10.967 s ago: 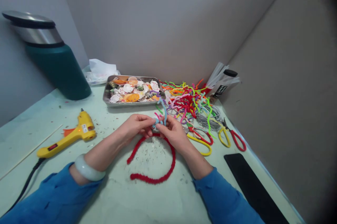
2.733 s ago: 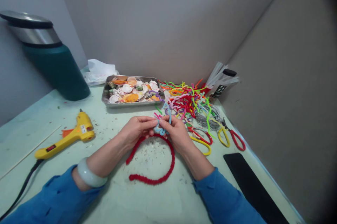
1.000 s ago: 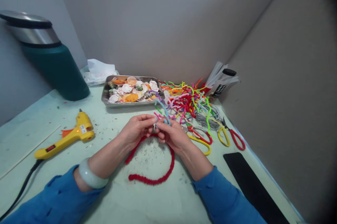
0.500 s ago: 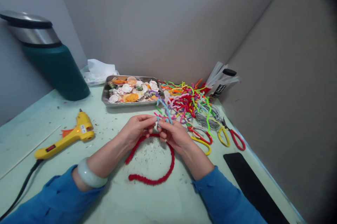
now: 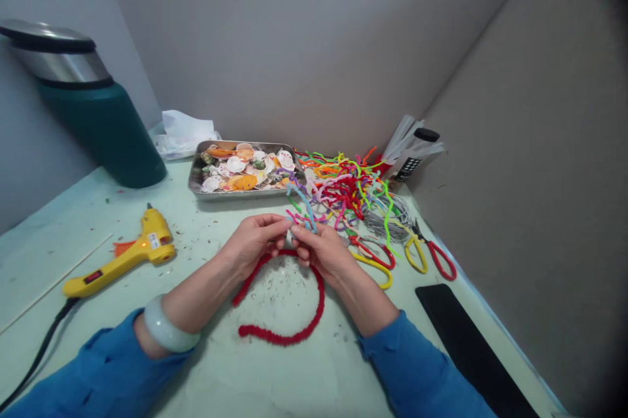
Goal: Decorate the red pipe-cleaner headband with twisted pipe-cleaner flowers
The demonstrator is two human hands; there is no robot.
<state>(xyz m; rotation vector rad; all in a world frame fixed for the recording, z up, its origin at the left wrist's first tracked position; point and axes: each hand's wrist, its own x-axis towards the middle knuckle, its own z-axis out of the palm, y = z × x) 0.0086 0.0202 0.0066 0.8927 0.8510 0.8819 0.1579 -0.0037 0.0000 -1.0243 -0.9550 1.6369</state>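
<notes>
Head view: the left hand (image 5: 256, 239) and right hand (image 5: 328, 250) are meeting with fingertips nearly closed, both pinching a light-blue pipe cleaner (image 5: 309, 209). Its free length is projecting from the right hand, the nearer one — long axis running forward and slightly left. A red open loop (image 5: 320, 303) is lying beneath, on the surface (image 5: 220, 372).
</notes>
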